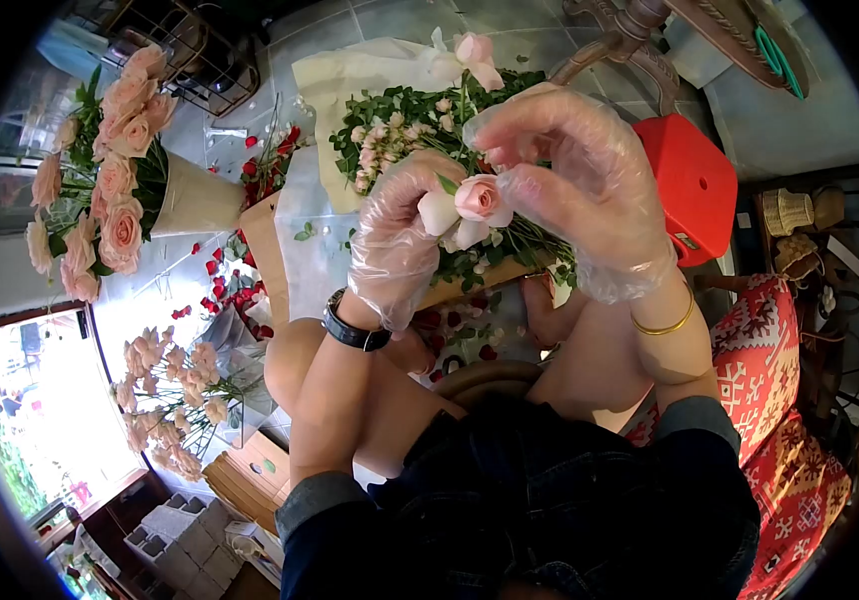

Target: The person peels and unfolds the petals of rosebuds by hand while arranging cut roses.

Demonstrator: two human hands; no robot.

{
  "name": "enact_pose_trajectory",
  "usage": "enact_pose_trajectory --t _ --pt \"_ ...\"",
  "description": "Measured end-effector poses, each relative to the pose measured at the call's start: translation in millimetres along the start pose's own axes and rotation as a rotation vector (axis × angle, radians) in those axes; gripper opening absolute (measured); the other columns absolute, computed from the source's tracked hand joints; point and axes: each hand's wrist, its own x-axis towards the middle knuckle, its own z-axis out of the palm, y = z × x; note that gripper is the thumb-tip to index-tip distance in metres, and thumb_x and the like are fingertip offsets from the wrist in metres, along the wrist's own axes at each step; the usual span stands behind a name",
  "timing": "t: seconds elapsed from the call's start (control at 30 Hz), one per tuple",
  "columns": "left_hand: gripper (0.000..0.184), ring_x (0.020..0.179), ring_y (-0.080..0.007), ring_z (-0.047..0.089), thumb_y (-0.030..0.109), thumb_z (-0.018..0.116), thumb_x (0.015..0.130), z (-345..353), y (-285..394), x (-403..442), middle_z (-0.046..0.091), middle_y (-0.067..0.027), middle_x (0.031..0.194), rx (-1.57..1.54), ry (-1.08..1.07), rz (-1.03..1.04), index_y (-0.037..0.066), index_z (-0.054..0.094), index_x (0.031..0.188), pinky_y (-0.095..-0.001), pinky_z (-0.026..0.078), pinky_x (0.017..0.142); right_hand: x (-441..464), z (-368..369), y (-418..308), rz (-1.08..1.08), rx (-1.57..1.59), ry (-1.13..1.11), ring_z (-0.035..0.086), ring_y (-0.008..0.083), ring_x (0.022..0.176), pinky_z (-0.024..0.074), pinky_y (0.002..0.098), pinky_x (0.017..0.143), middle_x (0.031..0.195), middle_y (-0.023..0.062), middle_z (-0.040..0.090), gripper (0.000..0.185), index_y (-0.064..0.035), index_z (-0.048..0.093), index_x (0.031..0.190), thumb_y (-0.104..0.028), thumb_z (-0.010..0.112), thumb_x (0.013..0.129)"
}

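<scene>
My left hand [400,230], in a clear plastic glove and with a watch at the wrist, is closed around a pale pink rose [480,200] just below its bloom. The rose's outer petals are folded back. My right hand [585,185], gloved too, is curved beside the bloom, thumb and fingers apart with a gap between them; its thumb tip is close to the petals. Behind my hands, small pink spray roses [388,140] with green leaves lie on cream wrapping paper [325,85]. Another pale pink rose [476,58] stands out beyond my right fingertips.
On the left, large pink roses [120,220] fill a pale bucket [200,197], with peach roses [170,395] lower down. Red petals [218,290] litter the floor. A red stool [685,190] and patterned red fabric [765,380] are on the right. A carved wooden leg [635,35] stands behind.
</scene>
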Motion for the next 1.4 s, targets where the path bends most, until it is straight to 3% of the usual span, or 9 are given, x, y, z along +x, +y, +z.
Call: enact_pose_trajectory --t 0.07,0.17,0.5,0.6,0.67,0.8,0.97,1.2,1.4 --pt "0.016 0.082 -0.015 0.051 0.018 0.063 0.082 -0.4 0.8 0.0 0.054 -0.0063 0.094 -0.018 -0.013 -0.056 0.006 0.052 0.085 -0.0253 0.043 0.07 0.7 -0.9 2.3 -0.053 0.041 0.001 0.051 0.0072 0.072 0.0417 0.0217 0.068 0.081 0.0011 0.057 0.02 -0.0037 0.061 0.097 -0.007 0.065 0.078" --pt "0.015 0.08 -0.0154 0.051 0.016 0.063 0.082 -3.7 -4.0 3.5 0.054 -0.0066 0.092 -0.01 -0.062 0.028 0.006 0.051 0.084 -0.0261 0.043 0.07 1.9 -0.2 2.6 -0.079 0.0 0.015 0.05 0.0064 0.07 0.041 0.0209 0.065 0.079 0.0006 0.056 0.02 -0.0029 0.061 0.097 -0.007 0.065 0.077" --pt "0.013 0.082 -0.0164 0.05 0.012 0.062 0.081 -4.8 -1.5 2.8 0.054 -0.0073 0.091 0.039 -0.143 0.084 0.005 0.052 0.087 -0.0275 0.042 0.07 1.8 -8.4 1.6 -0.099 -0.15 0.044 0.053 0.008 0.072 0.0412 0.0209 0.063 0.082 0.0002 0.058 0.021 -0.0061 0.062 0.097 -0.006 0.064 0.076" --pt "0.013 0.082 -0.0162 0.049 0.013 0.062 0.081 -3.6 2.9 0.7 0.053 -0.0069 0.091 0.005 -0.059 -0.026 0.005 0.053 0.087 -0.0277 0.042 0.071 1.8 -11.6 -5.5 -0.046 -0.186 -0.049 0.048 0.009 0.08 0.0399 0.0229 0.071 0.094 0.0045 0.055 0.025 -0.0005 0.058 0.098 0.004 0.06 0.072" --pt "0.013 0.082 -0.0161 0.049 0.012 0.061 0.081 -4.1 4.2 1.8 0.052 -0.007 0.092 -0.031 -0.11 0.041 0.005 0.053 0.088 -0.0277 0.042 0.072 1.3 -13.1 -6.0 0.006 -0.171 -0.053 0.056 0.0085 0.077 0.042 0.0212 0.065 0.089 0.0006 0.061 0.022 -0.0075 0.062 0.096 -0.007 0.065 0.075" --pt "0.01 0.083 -0.0162 0.049 0.01 0.06 0.081 -5.9 8.9 4.6 0.053 -0.0066 0.09 -0.073 -0.19 0.051 0.004 0.054 0.087 -0.028 0.041 0.072 2.1 -15.2 -3.5 0.007 -0.117 -0.136 0.055 0.008 0.078 0.0432 0.0212 0.068 0.089 0.0011 0.061 0.021 -0.0056 0.061 0.097 -0.007 0.065 0.077" --pt "0.011 0.082 -0.0174 0.051 0.011 0.062 0.079 -9.6 7.4 7.4 0.055 -0.0064 0.085 0.161 -0.285 0.058 0.003 0.055 0.083 -0.029 0.042 0.071 -2.1 -10.3 -4.5 0.22 0.167 -0.088 0.055 0.0072 0.08 0.0445 0.0216 0.071 0.087 0.0023 0.062 0.016 -0.0015 0.06 0.097 -0.007 0.061 0.082" --pt "0.012 0.079 -0.0177 0.051 0.011 0.062 0.078 -10.9 7.6 8.3 0.056 -0.0062 0.085 0.151 -0.284 0.074 0.002 0.055 0.081 -0.0293 0.042 0.071 -0.7 -15.8 -4.2 0.154 0.035 -0.139 0.055 0.0063 0.077 0.0445 0.0204 0.067 0.086 0.002 0.062 0.014 -0.0012 0.06 0.095 -0.007 0.061 0.082" --pt "0.013 0.079 -0.0184 0.051 0.014 0.062 0.079 -13.4 8.8 6.8 0.056 -0.0062 0.085 0.139 -0.28 0.0 0.003 0.055 0.081 -0.0299 0.041 0.071 -1.3 -13.0 -5.9 0.196 0.187 -0.164 0.055 0.0049 0.077 0.0433 0.018 0.065 0.086 0.0021 0.062 0.014 -0.0005 0.061 0.096 -0.006 0.06 0.083"
